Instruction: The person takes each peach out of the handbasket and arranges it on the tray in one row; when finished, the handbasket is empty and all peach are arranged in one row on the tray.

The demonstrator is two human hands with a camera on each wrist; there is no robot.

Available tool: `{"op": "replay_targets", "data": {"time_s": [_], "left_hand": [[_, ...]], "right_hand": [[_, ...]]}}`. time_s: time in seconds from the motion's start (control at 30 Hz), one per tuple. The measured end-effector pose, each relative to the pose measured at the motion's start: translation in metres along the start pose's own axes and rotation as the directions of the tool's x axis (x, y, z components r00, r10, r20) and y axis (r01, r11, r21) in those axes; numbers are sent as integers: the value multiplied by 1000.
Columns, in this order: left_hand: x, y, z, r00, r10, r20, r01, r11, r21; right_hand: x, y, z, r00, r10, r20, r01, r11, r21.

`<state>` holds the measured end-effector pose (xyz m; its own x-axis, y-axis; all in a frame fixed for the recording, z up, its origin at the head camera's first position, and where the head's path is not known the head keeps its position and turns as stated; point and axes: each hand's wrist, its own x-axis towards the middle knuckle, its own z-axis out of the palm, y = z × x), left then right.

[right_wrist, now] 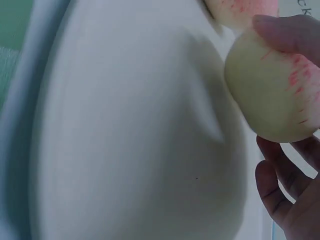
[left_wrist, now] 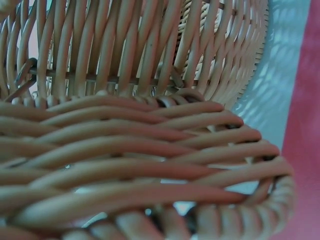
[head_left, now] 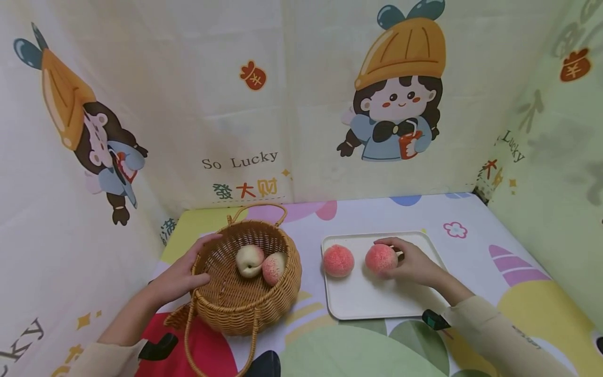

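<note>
My right hand (head_left: 414, 266) pinches a pink peach (head_left: 380, 258) between thumb and fingers, over a white tray (head_left: 372, 303). In the right wrist view the pale side of this held peach (right_wrist: 270, 90) faces the camera, with the thumb laid across it. Left of it, another pink peach (head_left: 338, 261) rests on the tray. My left hand (head_left: 188, 264) holds the left rim of a round wicker basket (head_left: 249, 314), thumb and fingers spread along the edge. Inside the basket lie a pale peach (head_left: 249, 261) and a pink-speckled peach (head_left: 275, 268). Woven wicker (left_wrist: 140, 135) fills the left wrist view.
Looped handles stand at the basket's back (head_left: 259, 206) and hang at its front (head_left: 254, 330). A wicker lid or flap (head_left: 178, 317) juts out at its left side. The patterned tablecloth (head_left: 358, 351) covers the table, with printed curtains (head_left: 301, 104) around it.
</note>
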<state>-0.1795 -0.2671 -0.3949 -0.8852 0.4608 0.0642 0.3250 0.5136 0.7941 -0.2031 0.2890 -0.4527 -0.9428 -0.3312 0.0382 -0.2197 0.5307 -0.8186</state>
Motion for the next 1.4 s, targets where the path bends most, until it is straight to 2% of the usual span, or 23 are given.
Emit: {"op": "replay_targets", "data": {"time_s": [0.1,0.27,0.57,0.73,0.93,1.2,1.4], "left_hand": [[0,0,1,1000,-1,5,1,1000,-9],[0,-1,0,1000,1,-2,-1,1000,14],[0,0,0,1000,14,-11,-13,999,48],[-1,0,0,1000,6,-14,-6,999,48],[-1,-1,0,1000,8,-8,-8,1000,30],[-1,-2,0,1000,5,-1,-5,1000,-5],[-2,2,0,1000,10,-5,-10,1000,-14]], "right_hand": [[0,4,3,1000,-3,17,4,1000,-20],[4,5,7,998,-35,49,35,999,-1],[4,1,10,999,15,30,-16,1000,24],[6,-6,16,998,11,68,-13,999,31],[7,-12,21,995,-14,100,10,999,47],[7,-14,20,993,-21,112,19,1000,19],[12,-14,18,996,-48,81,48,999,-9]]}}
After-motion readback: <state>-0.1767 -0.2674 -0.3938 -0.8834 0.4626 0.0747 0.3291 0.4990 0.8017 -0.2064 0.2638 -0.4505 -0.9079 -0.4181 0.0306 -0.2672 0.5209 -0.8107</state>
